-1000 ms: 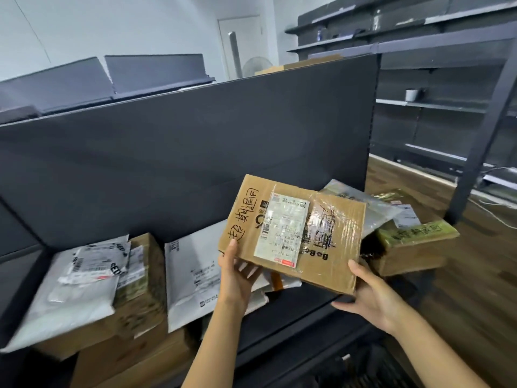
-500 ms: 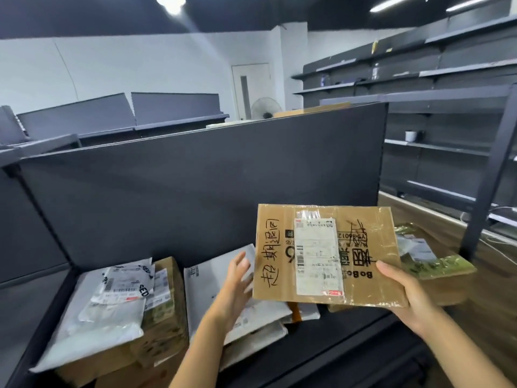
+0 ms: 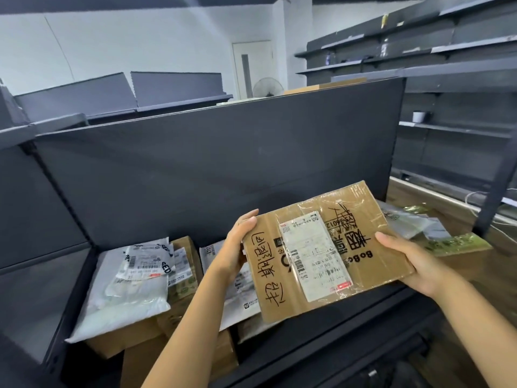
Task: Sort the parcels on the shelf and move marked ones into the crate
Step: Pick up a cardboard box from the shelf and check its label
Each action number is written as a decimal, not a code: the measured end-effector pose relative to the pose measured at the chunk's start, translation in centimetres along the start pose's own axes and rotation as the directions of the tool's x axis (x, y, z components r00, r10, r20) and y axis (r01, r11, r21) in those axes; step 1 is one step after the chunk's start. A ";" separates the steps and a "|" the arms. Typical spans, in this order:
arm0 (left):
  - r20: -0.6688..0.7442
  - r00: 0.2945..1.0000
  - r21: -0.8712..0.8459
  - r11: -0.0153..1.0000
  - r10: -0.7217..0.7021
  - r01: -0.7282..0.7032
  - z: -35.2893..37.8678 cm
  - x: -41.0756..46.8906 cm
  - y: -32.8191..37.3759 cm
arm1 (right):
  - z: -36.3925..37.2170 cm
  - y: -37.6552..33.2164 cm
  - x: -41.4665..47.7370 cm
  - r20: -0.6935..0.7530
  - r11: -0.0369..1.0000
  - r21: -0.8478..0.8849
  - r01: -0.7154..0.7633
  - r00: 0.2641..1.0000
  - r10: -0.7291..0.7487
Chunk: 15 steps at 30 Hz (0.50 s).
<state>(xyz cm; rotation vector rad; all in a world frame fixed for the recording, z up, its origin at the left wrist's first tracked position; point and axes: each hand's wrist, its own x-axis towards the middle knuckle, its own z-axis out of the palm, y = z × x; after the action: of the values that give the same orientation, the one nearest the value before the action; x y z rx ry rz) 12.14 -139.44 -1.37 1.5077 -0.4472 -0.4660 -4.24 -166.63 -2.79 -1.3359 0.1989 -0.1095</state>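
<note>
Dark shelf [image 3: 321, 357] carrying white mailer bags [image 3: 123, 289] and cartons. Above it, a flat cardboard parcel [image 3: 321, 247] with handwritten marks, gripped at opposite edges by left hand [image 3: 237, 247] and right hand [image 3: 414, 264]. White shipping label [image 3: 314, 256] faces up.
</note>
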 end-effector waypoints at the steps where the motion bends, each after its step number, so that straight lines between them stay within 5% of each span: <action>1: -0.007 1.000 -0.028 1.000 0.008 -0.008 -0.2 0.1 -0.1 | 0.1 0.1 0.0 0.004 0.999 0.031 0.015 1.000 -0.015; 4: -0.045 0.999 -0.190 0.982 0.011 -0.019 -0.7 0.3 -0.2 | 0.7 0.1 0.0 -0.014 0.967 0.214 0.136 0.991 -0.136; 8: -0.211 0.976 -0.414 0.909 -0.048 -0.045 0.1 0.6 -1.7 | 1.8 1.5 1.2 -0.209 0.869 0.420 0.263 0.960 -0.189; 12: -0.382 0.913 -0.480 0.875 -0.142 -0.065 3.8 0.4 -3.7 | 6.9 3.6 1.7 -0.117 0.951 0.268 0.155 0.985 -0.127; 15: -0.396 0.874 -0.635 0.771 -0.283 -0.039 6.5 -0.4 -5.3 | 8.6 5.6 2.4 -0.118 0.972 0.112 0.206 0.974 -0.193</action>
<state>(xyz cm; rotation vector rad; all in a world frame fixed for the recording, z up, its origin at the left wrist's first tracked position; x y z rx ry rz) 8.17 -144.69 -6.58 0.9363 0.2041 -0.2878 -0.32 -157.57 -6.51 -1.2252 0.1445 -0.3584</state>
